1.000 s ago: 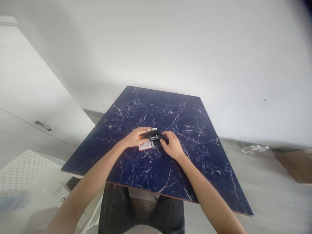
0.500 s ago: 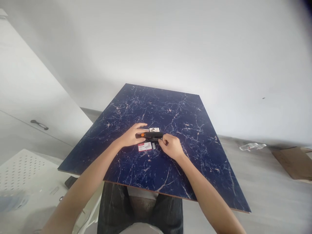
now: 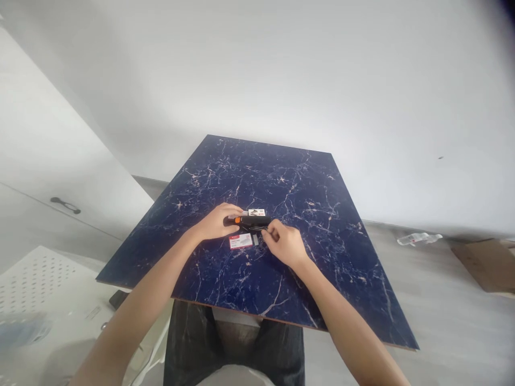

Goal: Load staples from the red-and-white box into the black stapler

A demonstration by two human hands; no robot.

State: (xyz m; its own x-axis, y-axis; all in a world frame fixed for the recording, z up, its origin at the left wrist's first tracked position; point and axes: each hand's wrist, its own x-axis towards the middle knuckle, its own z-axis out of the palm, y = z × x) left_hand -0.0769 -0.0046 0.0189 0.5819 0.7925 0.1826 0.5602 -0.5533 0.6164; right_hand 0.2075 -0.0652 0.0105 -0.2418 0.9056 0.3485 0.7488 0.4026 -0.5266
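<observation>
Our left fingers [image 3: 232, 208] hold the black stapler [image 3: 257, 220] by its orange-marked end, over the desk [image 3: 241, 289]; our right fingers [image 3: 276, 223] curl narrowly at its other end; whether they grip it, we cannot tell.

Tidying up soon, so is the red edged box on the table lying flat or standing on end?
Lying flat: the box shows its broad printed face upward on the table, near the left hand.

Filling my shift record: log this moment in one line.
black stapler: between hands; left hand: at orange end; right hand: at opposite end; red-white box: on blue tabletop
</observation>
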